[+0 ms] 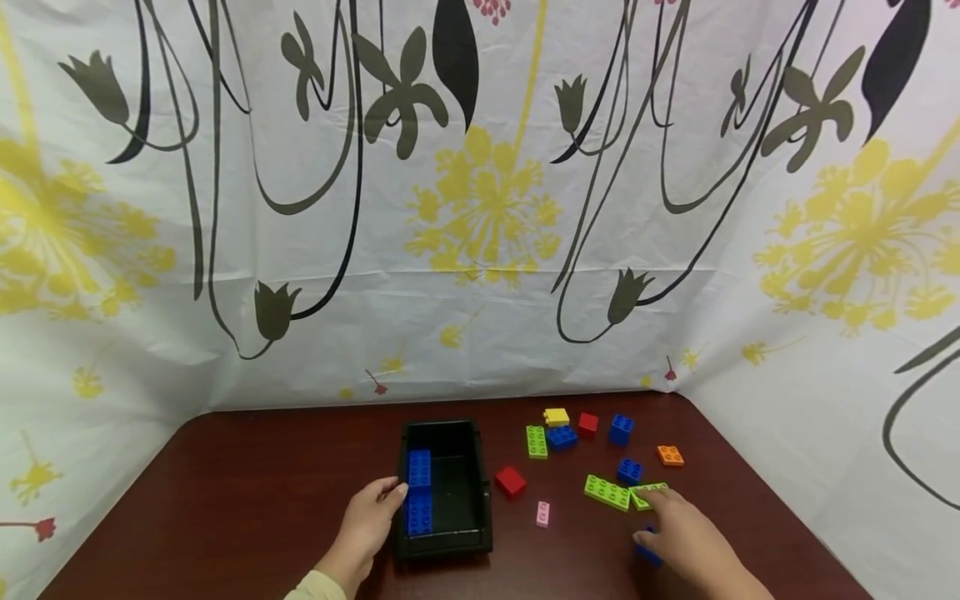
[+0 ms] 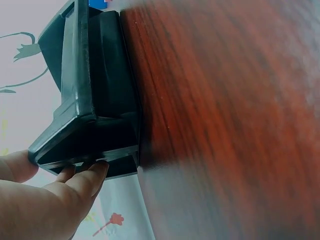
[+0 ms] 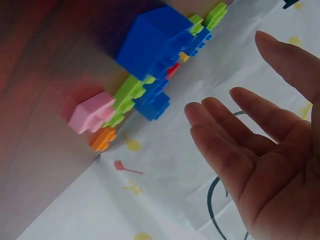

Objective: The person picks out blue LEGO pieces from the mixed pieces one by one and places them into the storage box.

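Note:
My left hand [image 1: 365, 527] grips the left rim of a black plastic bin [image 1: 444, 546]; in the left wrist view, the thumb and fingers [image 2: 90, 181] pinch the bin's edge. Two blue bricks [image 1: 419, 492] lie end to end along the bin's left side. Over the right part of the table, my right hand [image 1: 690, 535] hovers with its fingers spread and nothing in them. Partly hidden beneath it is a blue brick [image 1: 649, 553], which stands apart from the fingers in the right wrist view. A lime brick [image 1: 642, 503] is partly covered by the fingertips.
Between bin and right hand lie a red brick [image 1: 511, 482], a pink brick [image 1: 543, 513] and a lime brick [image 1: 607, 492]. Farther back are several more, including a yellow brick [image 1: 557, 417] and an orange brick [image 1: 671, 456]. A patterned curtain [image 1: 480, 333] borders the brown table [image 1: 247, 500].

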Tool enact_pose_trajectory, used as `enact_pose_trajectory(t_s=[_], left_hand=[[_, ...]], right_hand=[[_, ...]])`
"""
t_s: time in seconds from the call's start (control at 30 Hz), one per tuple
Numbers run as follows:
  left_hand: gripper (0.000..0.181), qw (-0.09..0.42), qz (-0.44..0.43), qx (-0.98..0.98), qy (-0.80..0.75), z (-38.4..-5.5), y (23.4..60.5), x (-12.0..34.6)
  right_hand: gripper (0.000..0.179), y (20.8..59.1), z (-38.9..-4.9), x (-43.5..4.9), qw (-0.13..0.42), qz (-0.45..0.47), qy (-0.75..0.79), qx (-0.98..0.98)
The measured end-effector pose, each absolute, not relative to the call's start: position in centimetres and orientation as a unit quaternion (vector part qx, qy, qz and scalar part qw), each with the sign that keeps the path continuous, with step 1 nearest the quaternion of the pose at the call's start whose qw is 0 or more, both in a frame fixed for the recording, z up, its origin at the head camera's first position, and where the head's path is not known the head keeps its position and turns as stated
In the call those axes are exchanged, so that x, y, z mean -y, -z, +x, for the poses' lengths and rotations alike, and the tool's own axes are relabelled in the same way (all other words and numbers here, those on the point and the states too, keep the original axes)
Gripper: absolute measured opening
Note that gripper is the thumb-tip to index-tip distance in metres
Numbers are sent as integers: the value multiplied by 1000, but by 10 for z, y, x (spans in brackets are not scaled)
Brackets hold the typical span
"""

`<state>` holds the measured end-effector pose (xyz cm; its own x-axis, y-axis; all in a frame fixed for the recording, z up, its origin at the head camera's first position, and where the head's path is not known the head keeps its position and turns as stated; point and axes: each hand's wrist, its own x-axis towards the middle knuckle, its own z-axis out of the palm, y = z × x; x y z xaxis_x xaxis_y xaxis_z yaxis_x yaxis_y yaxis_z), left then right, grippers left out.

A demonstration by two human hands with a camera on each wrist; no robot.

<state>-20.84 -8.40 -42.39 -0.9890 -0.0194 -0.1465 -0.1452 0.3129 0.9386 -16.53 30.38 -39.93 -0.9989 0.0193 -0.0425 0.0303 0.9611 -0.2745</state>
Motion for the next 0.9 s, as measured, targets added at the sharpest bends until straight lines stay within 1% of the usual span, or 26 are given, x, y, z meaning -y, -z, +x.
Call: enact_pose_trajectory(t_s=[0.13, 0.47, 0.9], left_hand=[[52, 57, -50, -809, -583, -208, 424, 85], [55, 71, -54, -811, -578, -208, 424, 87], [54, 57, -53, -811, -580, -208, 422, 83]], right_hand=[[56, 405, -164, -310, 43, 20, 133, -990], [49, 418, -164, -315, 65, 23, 159, -985], [36, 425, -165, -317, 72, 22, 129, -989]])
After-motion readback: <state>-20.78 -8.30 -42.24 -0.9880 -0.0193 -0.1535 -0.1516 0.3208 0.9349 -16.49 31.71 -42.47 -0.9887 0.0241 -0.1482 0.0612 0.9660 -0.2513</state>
